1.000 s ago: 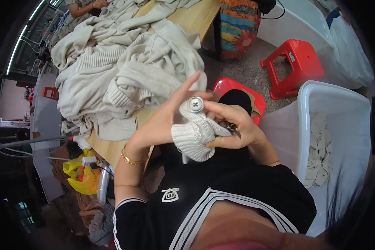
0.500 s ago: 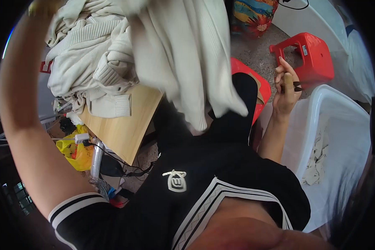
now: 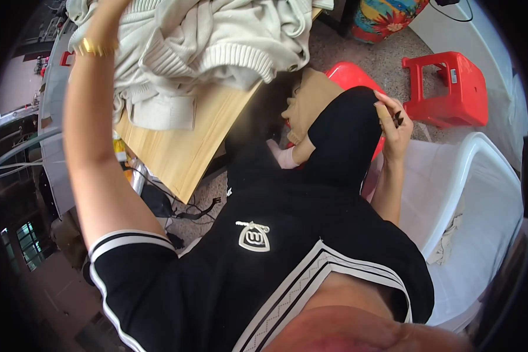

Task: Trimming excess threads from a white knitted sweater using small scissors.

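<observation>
A heap of cream knitted sweaters (image 3: 217, 35) with ribbed hems and cuffs lies on the light wooden table (image 3: 176, 152). My left arm reaches up beside the heap, a gold-coloured band at the wrist. Only part of my left hand (image 3: 109, 14) shows at the top edge; its fingers are out of sight. My right hand (image 3: 396, 126) is beside my black-clad knee. Its fingers are closed around small dark thread snips (image 3: 399, 117), of which only the pointed tips show.
A white plastic tub (image 3: 446, 205) with some pale cloth (image 3: 449, 240) inside stands at my right. Beyond it is a red stool (image 3: 452, 88); another red seat (image 3: 349, 73) is by my knee. A colourful patterned bag (image 3: 387, 20) sits at the back. Cables (image 3: 199, 211) hang below the table.
The cream sweater hanging over my lap has gone up and away onto the heap side, uncovering my legs. My right hand has come nearer my knee. The whole view has shifted.
</observation>
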